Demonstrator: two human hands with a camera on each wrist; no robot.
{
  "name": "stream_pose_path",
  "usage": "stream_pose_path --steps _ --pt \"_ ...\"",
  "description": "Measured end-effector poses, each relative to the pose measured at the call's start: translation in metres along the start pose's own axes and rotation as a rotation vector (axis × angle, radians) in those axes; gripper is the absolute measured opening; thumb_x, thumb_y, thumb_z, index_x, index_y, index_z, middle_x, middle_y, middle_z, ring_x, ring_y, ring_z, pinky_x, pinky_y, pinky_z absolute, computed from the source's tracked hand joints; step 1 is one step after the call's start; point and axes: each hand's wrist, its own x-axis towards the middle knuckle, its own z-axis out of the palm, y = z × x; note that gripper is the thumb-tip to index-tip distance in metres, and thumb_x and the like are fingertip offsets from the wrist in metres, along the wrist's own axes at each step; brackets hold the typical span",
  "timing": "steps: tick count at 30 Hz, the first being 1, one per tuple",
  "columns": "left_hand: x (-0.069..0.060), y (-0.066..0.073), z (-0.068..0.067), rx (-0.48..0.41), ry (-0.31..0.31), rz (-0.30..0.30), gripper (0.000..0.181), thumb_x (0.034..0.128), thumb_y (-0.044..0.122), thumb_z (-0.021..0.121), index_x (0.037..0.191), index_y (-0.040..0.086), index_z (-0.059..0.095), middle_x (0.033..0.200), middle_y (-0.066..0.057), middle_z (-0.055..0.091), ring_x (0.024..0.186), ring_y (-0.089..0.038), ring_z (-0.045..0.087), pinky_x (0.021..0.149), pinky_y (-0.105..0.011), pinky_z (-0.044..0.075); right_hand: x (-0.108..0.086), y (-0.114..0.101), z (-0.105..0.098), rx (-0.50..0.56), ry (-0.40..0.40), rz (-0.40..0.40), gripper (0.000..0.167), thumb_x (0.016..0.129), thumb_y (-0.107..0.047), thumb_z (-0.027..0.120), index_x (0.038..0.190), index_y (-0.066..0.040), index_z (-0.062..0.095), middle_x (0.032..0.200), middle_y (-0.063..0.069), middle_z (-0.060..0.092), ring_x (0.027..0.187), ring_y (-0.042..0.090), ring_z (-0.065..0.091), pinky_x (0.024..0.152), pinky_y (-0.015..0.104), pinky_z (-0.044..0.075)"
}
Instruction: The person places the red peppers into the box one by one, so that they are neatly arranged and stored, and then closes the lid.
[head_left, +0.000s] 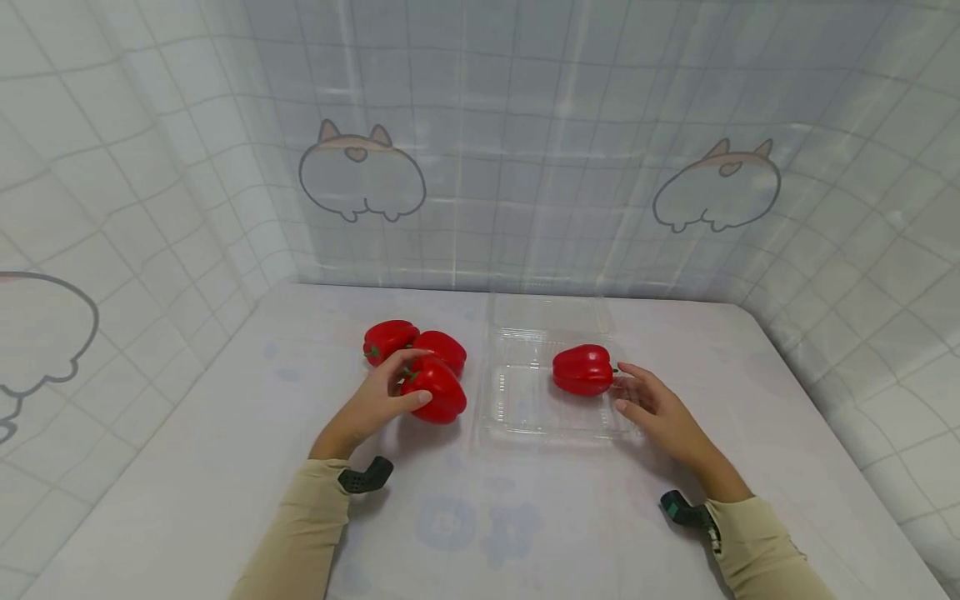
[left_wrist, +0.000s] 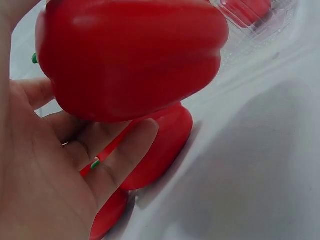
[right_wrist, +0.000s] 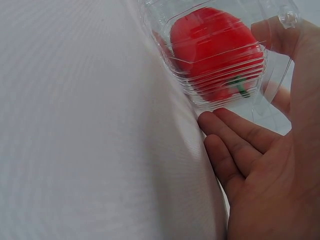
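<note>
Left hand pinches a red pepper from its stem end, seemingly to hold it clear of the tabletop, near two more peppers. Right hand, loosely spread, is beside a transparent box, perhaps to steady it; another pepper lies inside.
</note>
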Motion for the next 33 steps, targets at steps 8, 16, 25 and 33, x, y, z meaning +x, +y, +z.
stream_pose_path --steps 8,16,25,33 --pt "-0.001 -0.001 0.004 0.007 -0.035 0.023 0.066 0.0851 0.032 0.078 0.145 0.027 0.049 0.141 -0.009 0.048 0.13 -0.037 0.043 0.088 -0.045 0.056 0.0 0.001 0.001 0.001 0.001 0.009 0.065 0.098 -0.027 0.065 0.155 -0.018 0.034 0.142 0.018 0.054 0.128 0.038 0.055 0.098 0.052 0.049" --pt "0.004 0.01 0.016 0.024 0.027 0.004 0.071 0.0831 0.037 0.08 0.145 0.034 0.047 0.144 -0.004 0.045 0.133 -0.033 0.041 0.088 -0.045 0.056 0.0 0.002 -0.001 0.018 -0.008 0.001 0.064 0.099 -0.025 0.065 0.155 -0.018 0.034 0.142 0.016 0.054 0.128 0.036 0.055 0.099 0.052 0.048" --pt "0.024 0.034 0.025 0.126 0.092 -0.003 0.079 0.0779 0.045 0.083 0.147 0.033 0.045 0.142 -0.002 0.049 0.129 -0.03 0.043 0.086 -0.047 0.057 0.002 -0.001 -0.004 0.029 -0.006 -0.007 0.065 0.099 -0.025 0.065 0.155 -0.017 0.034 0.143 0.017 0.053 0.129 0.038 0.053 0.098 0.054 0.048" --pt "0.035 0.051 0.031 0.174 0.065 0.038 0.078 0.08 0.043 0.081 0.148 0.036 0.043 0.14 -0.001 0.051 0.126 -0.028 0.046 0.084 -0.046 0.058 0.0 -0.001 -0.002 0.039 -0.007 0.0 0.065 0.099 -0.023 0.064 0.155 -0.014 0.033 0.142 0.019 0.054 0.127 0.038 0.054 0.097 0.05 0.05"
